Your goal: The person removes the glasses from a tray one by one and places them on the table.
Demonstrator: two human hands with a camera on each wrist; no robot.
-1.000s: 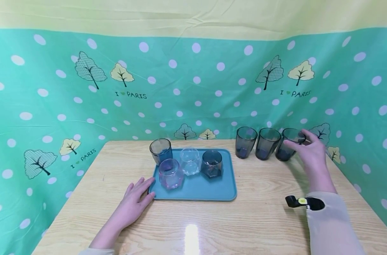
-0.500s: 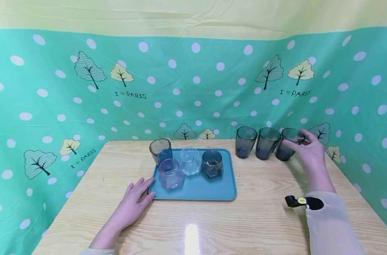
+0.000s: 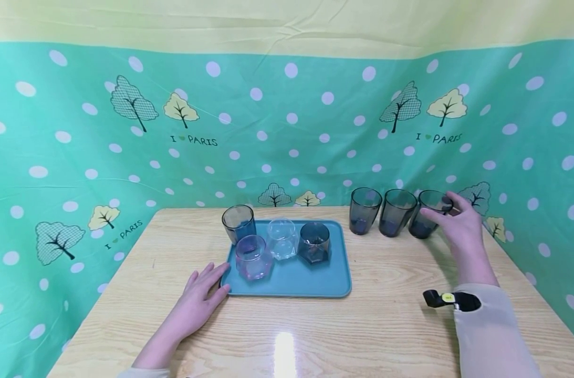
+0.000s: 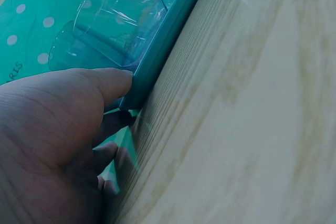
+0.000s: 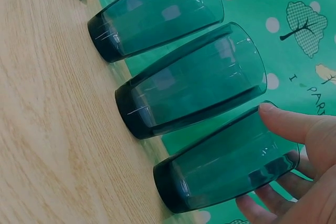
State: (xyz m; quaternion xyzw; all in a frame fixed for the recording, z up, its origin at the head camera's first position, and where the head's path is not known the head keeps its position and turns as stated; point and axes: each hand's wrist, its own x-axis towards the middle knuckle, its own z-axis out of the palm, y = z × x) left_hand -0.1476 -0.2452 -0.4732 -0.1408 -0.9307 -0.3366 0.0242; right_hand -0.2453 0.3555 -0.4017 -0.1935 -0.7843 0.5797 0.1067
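Compared the head view with the two earlier ones: found no clear change over the last second. Saw the right hand [image 3: 458, 223] gripping the rightmost tumbler [image 3: 422, 226] near its rim, thumb on one side and fingers on the other, spread only about as wide as the glass. Placed that tumbler upright on the table [image 3: 372, 325], at the right end of a row of three, just beside the middle tumbler [image 3: 397, 214] and beyond the leftmost tumbler [image 3: 364, 211], well apart from the tray [image 3: 287, 283]. Read the stillness as a pause in the handling, grip secured but without any visible lift.

Noted the left hand [image 3: 201, 298] with fingers loosely extended, touching the tray's left edge and holding no glass. Could not tell steadying from mere resting there.

Hard to make out: in the left wrist view, lost the lower fingers to shadow and most of the tray to the frame edge. In the right wrist view, saw the right hand cut off at the border and some fingers only partly, behind or through tinted glass. Could not find the full base of the tall glass [image 3: 240, 226], partly hidden behind the pinkish glass [image 3: 253, 258]. Traced the clear glass [image 3: 282, 240] only faintly against blue; read the dark glass [image 3: 314, 244] more easily.
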